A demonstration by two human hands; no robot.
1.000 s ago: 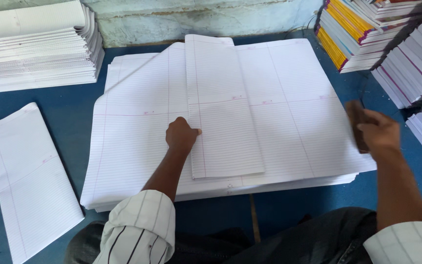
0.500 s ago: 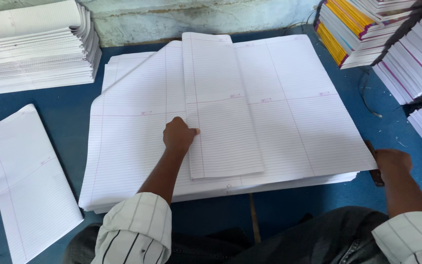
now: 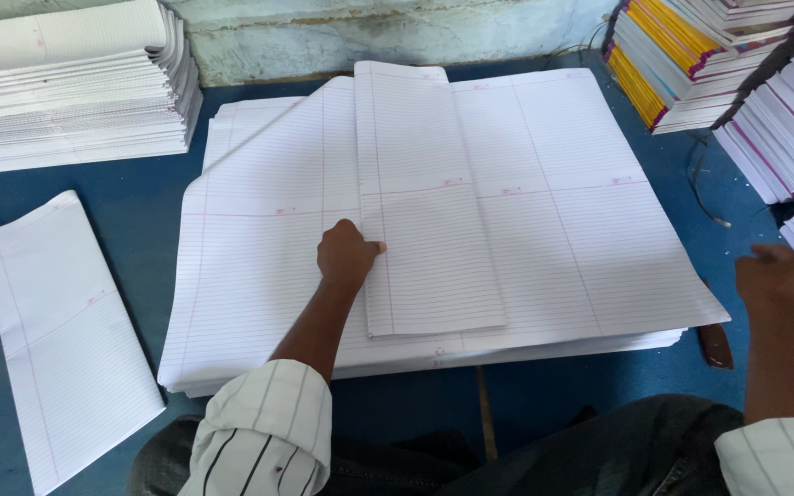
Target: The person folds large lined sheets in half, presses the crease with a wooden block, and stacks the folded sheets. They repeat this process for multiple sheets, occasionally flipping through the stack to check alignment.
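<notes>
A: What lies at the left of the frame?
B: A stack of white folded sheets (image 3: 66, 83) at upper left, and one folded ruled sheet (image 3: 62, 331) lower left on the blue worktop (image 3: 140, 230).
A: And the middle?
B: A big pile of ruled sheets (image 3: 553, 239). The left hand (image 3: 346, 255) presses, fingers curled together, on the edge of a folded strip (image 3: 425, 211) atop it.
A: The right?
B: Yellow-and-white bound stacks (image 3: 673, 64) at upper right. The right hand (image 3: 776, 276) hovers at the right edge, loosely closed, its grip holding nothing, above a dark tool (image 3: 715, 344).
</notes>
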